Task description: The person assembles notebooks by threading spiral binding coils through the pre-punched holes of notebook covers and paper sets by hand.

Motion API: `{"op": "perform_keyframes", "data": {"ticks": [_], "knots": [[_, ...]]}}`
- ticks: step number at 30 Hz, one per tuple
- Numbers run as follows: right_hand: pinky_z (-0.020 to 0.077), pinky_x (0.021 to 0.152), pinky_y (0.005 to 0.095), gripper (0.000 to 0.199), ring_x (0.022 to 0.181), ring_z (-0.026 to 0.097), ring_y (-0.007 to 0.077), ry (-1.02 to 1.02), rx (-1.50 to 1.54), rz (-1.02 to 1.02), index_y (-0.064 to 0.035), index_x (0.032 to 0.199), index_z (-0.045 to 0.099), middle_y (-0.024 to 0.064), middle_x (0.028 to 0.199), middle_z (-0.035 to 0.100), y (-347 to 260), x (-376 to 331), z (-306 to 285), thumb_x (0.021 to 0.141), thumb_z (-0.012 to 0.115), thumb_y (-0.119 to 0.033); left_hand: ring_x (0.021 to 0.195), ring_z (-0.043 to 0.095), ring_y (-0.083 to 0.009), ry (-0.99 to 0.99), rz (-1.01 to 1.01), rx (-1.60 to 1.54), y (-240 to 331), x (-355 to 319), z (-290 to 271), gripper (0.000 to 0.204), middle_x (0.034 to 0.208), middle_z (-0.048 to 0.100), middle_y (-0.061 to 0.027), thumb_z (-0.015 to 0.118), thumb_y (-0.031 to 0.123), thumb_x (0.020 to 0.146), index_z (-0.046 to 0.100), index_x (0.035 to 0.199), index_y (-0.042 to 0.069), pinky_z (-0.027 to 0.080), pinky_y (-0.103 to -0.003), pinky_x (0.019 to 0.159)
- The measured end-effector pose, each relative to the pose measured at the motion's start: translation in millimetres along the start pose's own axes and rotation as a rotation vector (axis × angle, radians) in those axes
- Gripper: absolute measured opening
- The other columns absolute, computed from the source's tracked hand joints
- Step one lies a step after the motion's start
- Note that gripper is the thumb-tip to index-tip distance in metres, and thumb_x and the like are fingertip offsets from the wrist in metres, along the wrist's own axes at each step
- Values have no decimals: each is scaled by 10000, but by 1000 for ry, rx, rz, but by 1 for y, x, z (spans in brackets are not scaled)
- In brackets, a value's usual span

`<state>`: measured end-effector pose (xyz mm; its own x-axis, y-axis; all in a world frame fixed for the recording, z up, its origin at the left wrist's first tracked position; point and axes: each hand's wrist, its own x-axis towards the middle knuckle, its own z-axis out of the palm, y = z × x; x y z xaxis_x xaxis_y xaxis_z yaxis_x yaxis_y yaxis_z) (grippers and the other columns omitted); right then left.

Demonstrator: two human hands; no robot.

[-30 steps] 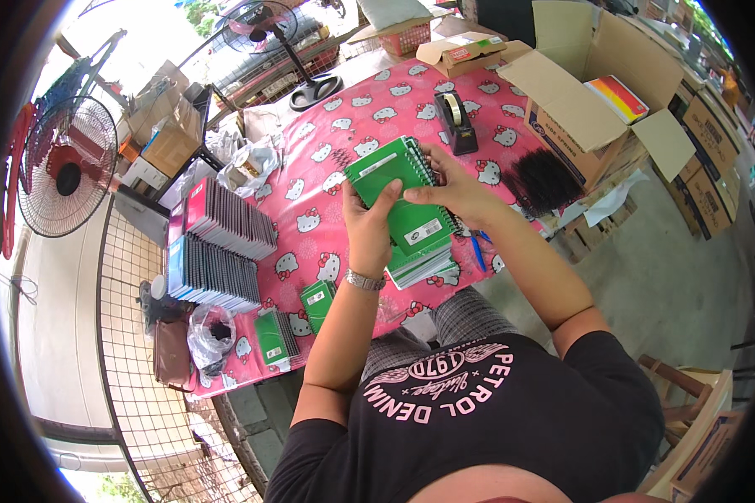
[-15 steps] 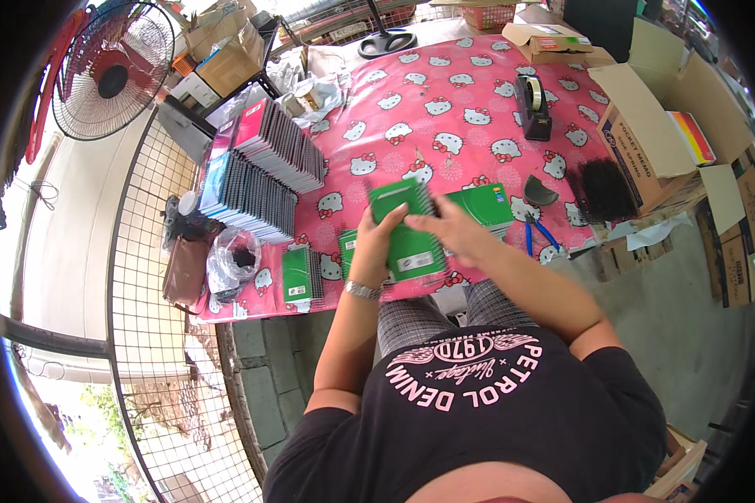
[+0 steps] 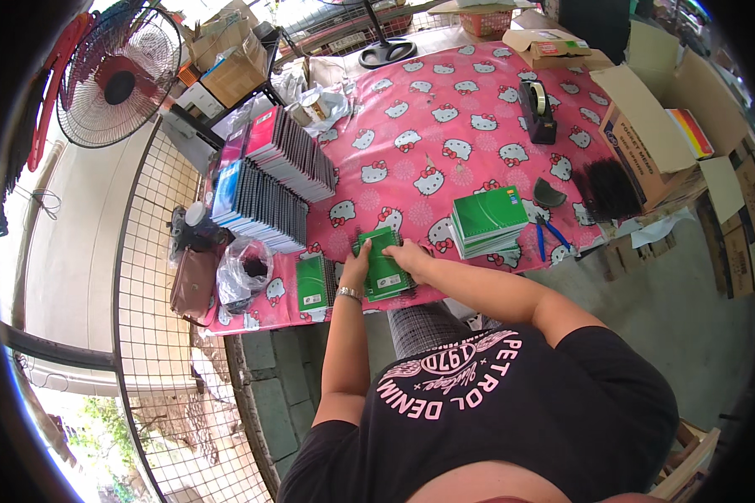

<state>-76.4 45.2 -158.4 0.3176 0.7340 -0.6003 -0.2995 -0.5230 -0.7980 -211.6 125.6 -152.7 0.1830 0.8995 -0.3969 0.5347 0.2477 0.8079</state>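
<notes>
Green notebook (image 3: pixel 382 267) is held at opposite edges, left hand (image 3: pixel 356 270) and right hand (image 3: pixel 410 258) both closed on it, over pink tablecloth (image 3: pixel 411 210).

On a pink printed tablecloth (image 3: pixel 407 173), a green rectangular spiral notebook (image 3: pixel 386 272) sits between left hand (image 3: pixel 356 268) and right hand (image 3: pixel 408 258). Blue-covered notebooks (image 3: pixel 260 207) stand farther left; blue-handled pliers (image 3: pixel 542 243) lie right, before a brown cardboard box (image 3: pixel 631 155).

Right elbow (image 3: pixel 552 303) bent; left fingers (image 3: pixel 364 251) and right fingers (image 3: pixel 393 251) close together.
</notes>
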Motion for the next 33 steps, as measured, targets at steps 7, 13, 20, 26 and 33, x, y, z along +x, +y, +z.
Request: {"op": "perform_keyframes", "data": {"ticks": [7, 13, 20, 26, 33], "knots": [[571, 752, 427, 624, 973, 648, 305, -224, 436, 71, 33, 1323, 420, 190, 1127, 604, 2, -6, -14, 819, 707, -196, 938, 680, -250, -163, -6, -202, 28, -18, 7, 733, 1104, 671, -179, 799, 479, 779, 601, 1220, -73, 553, -359, 776], [411, 1036, 450, 929, 1269, 445, 387, -66, -99, -495, -3, 1476, 232, 243, 1361, 426, -47, -83, -28, 780, 756, -327, 1043, 650, -272, -135, 284, -336, 61, -53, -18, 663, 1227, 611, -185, 815, 363, 787, 554, 1252, -31, 547, -367, 879], [246, 1144, 534, 1197, 1362, 292, 499, 396, -423, -1186, 80, 1514, 43, 341, 1450, 281, -98, -171, -129, 755, 779, -483, 1076, 637, -236, -844, 603, -745, 191, -113, 41, 718, 1213, 624, -126, 790, 337, 799, 476, 1335, -22, 534, -380, 932], [284, 1132, 502, 1234, 1353, 340, 461, 751, -430, -1109, 98, 1503, -58, 330, 1479, 243, -76, -199, -155, 756, 835, -309, 1172, 571, -212, -1406, 575, -295, 244, -61, 102, 848, 1259, 612, -83, 861, 105, 684, 427, 1405, -1, 433, -370, 1045], [331, 1101, 498, 1256, 1319, 413, 412, 906, -425, -1088, 80, 1503, -52, 300, 1421, 346, -22, -159, -159, 719, 872, -252, 1320, 421, -190, -1489, 552, 83, 251, -51, 121, 1145, 1445, 451, -72, 872, 18, 632, 211, 1565, 77, 388, -353, 1086]]}}
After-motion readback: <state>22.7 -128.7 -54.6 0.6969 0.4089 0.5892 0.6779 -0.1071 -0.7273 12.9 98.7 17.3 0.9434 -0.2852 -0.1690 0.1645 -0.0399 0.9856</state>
